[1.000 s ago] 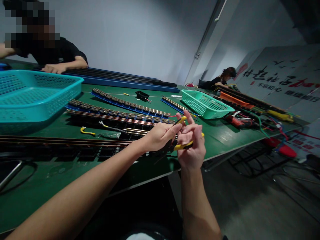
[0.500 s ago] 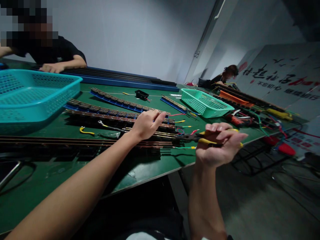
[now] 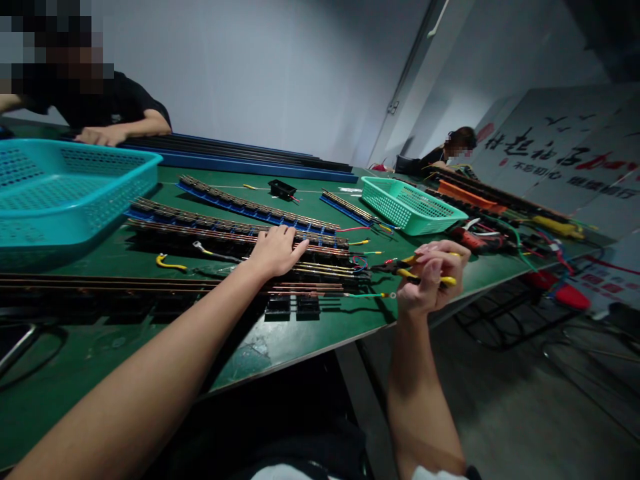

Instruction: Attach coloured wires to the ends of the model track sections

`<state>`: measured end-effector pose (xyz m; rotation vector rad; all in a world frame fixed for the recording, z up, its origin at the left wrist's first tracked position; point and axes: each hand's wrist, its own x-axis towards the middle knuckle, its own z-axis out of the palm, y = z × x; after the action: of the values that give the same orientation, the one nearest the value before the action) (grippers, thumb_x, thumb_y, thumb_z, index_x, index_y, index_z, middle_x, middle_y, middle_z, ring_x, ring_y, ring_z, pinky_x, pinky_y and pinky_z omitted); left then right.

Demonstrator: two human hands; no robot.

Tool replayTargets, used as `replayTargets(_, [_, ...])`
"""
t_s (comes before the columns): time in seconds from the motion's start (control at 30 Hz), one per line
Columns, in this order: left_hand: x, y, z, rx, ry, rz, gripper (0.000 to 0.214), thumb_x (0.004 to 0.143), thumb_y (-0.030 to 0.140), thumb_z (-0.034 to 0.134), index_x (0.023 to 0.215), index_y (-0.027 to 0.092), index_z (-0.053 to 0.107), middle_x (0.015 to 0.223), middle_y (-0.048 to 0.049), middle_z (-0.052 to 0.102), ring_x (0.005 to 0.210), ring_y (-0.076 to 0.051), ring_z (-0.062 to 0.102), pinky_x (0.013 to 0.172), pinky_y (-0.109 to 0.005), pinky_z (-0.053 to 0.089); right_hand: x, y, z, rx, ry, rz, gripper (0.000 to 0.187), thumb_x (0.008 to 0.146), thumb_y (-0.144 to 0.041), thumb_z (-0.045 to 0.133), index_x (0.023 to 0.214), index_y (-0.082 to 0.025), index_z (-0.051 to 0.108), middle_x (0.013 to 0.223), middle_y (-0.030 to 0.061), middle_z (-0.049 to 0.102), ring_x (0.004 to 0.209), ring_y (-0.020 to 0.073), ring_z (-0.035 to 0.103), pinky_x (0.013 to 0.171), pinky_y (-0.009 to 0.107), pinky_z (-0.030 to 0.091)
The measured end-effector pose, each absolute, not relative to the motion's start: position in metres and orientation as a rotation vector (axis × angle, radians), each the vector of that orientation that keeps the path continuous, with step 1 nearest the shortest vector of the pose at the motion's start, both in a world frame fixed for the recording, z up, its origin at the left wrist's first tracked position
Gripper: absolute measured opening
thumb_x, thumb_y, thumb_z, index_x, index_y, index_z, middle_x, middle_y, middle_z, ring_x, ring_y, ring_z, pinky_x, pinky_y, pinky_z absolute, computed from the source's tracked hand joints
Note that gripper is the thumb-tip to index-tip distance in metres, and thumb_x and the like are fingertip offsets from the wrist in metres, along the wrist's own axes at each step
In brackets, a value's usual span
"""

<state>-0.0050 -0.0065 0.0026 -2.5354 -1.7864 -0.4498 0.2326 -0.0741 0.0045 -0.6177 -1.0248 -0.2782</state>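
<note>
My right hand (image 3: pixel 431 272) is closed round yellow-handled pliers (image 3: pixel 406 272). Their dark jaws point left, close to red and blue wires at the ends of some brass-coloured rods (image 3: pixel 330 269). Whether the jaws grip a wire is too small to tell. My left hand (image 3: pixel 277 253) lies flat across the rods, fingers stretched out and thumb apart. Just in front run copper-coloured strips (image 3: pixel 190 283) on black blocks (image 3: pixel 293 307). From their right end a green wire (image 3: pixel 367 295) with a ring terminal sticks out. Behind my left hand lies a strip assembly with blue holders (image 3: pixel 260 205).
A blue basket (image 3: pixel 145 177) stands at the left and a green basket (image 3: pixel 425 223) behind the pliers. Red-handled pliers (image 3: pixel 477 241) lie right of it. A yellow cable piece (image 3: pixel 170 263) is on the green table (image 3: pixel 305 343). Co-workers sit at the far left and far right.
My left hand has opened from a loose curl and spread over the rods, slightly left. My right hand has shifted its hold and drawn a little left; the pliers' handles now stand more apart.
</note>
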Motion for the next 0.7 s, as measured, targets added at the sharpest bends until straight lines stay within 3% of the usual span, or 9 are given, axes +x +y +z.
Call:
replayTargets(0.2, [-0.005,-0.006,0.002,-2.548,-1.774,-0.432,0.052,0.102,0.049,0.031,0.125,0.012,0.059,0.138,-0.0200,0.058,0.126,-0.035,0.053,0.101,-0.049,0.043,0.236,-0.077,0.003,-0.664,-1.161,-0.242,0.022,0.084,-0.036,0.055,0.069,-0.023,0.065,0.090,0.0064,0.054,0.092,0.0235,0.053,0.085,0.045,0.044])
replayTargets(0.4, [-0.005,-0.006,0.003,-2.559,-1.782,-0.435,0.049,0.102,0.048,0.033,0.126,0.011,0.055,0.134,-0.0205,0.060,0.123,-0.035,0.054,0.098,-0.048,0.045,0.246,-0.087,-0.004,-0.677,-1.245,0.062,0.014,0.077,-0.030,0.060,0.069,-0.021,0.067,0.103,0.0056,0.056,0.092,0.0199,0.054,0.087,0.041,0.044])
replayTargets(0.7, [-0.005,-0.006,0.003,-2.545,-1.772,-0.396,0.044,0.102,0.046,0.035,0.122,0.013,0.056,0.134,-0.0195,0.060,0.124,-0.034,0.054,0.099,-0.046,0.045,0.245,-0.107,-0.011,-0.556,-1.286,0.448,0.014,0.065,-0.029,0.059,0.057,-0.020,0.054,0.101,0.0053,0.050,0.090,0.0194,0.051,0.082,0.040,0.045])
